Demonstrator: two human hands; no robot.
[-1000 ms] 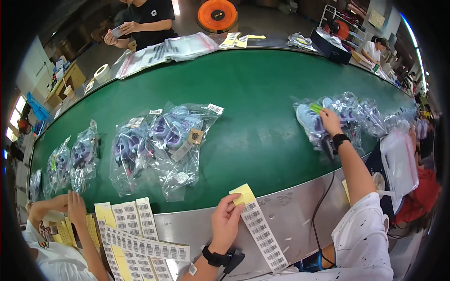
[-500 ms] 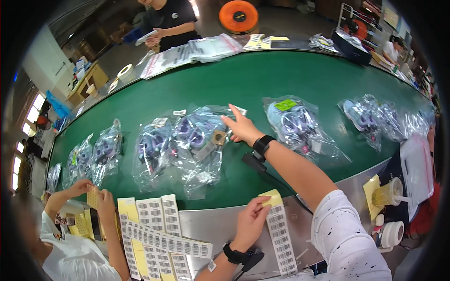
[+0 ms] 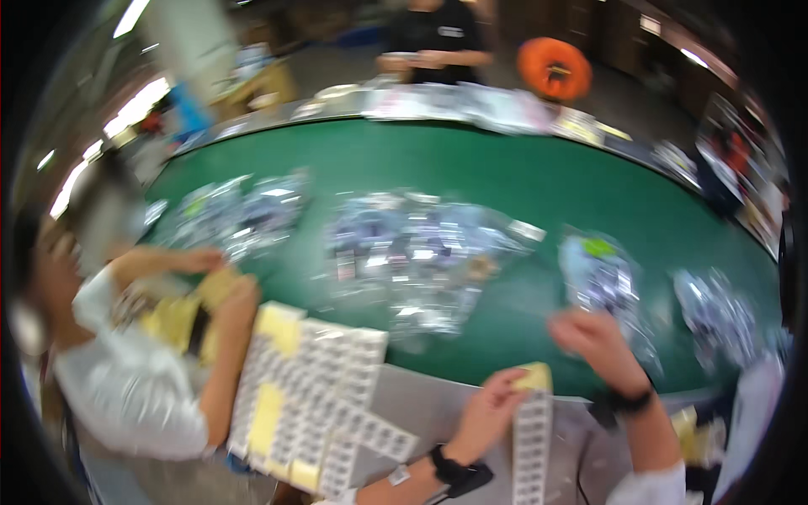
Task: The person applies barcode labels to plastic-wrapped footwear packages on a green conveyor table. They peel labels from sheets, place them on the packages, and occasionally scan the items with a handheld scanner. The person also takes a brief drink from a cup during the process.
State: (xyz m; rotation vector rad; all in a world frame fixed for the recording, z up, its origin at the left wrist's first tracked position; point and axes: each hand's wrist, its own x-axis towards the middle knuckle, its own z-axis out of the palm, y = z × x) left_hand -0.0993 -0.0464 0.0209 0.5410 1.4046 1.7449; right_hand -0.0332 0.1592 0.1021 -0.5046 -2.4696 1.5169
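Observation:
My left hand (image 3: 490,412) pinches the yellow-backed top end of a barcode label strip (image 3: 531,450), which hangs down over the metal edge. My right hand (image 3: 596,343) is raised above the near edge of the green table; its fingers look curled but are smeared by motion. Just beyond it lies a clear bag with pale blue and purple shoes (image 3: 599,273) and a bright green label. Left of that, bagged shoes (image 3: 421,244) lie in a close group, with a brown round tag (image 3: 481,268) and a white label (image 3: 527,231) at their right side.
More bagged shoes lie at the left (image 3: 261,206) and right (image 3: 715,316) of the green table (image 3: 497,164). At my left a co-worker (image 3: 135,396) handles yellow sheets beside overlapping label strips (image 3: 311,379). Another person (image 3: 438,42) stands across the table, behind stacked plastic bags (image 3: 454,105).
My right hand has drawn back from the middle bagged shoes toward the near edge. The view has turned left and blurred. My left hand still holds the label strip.

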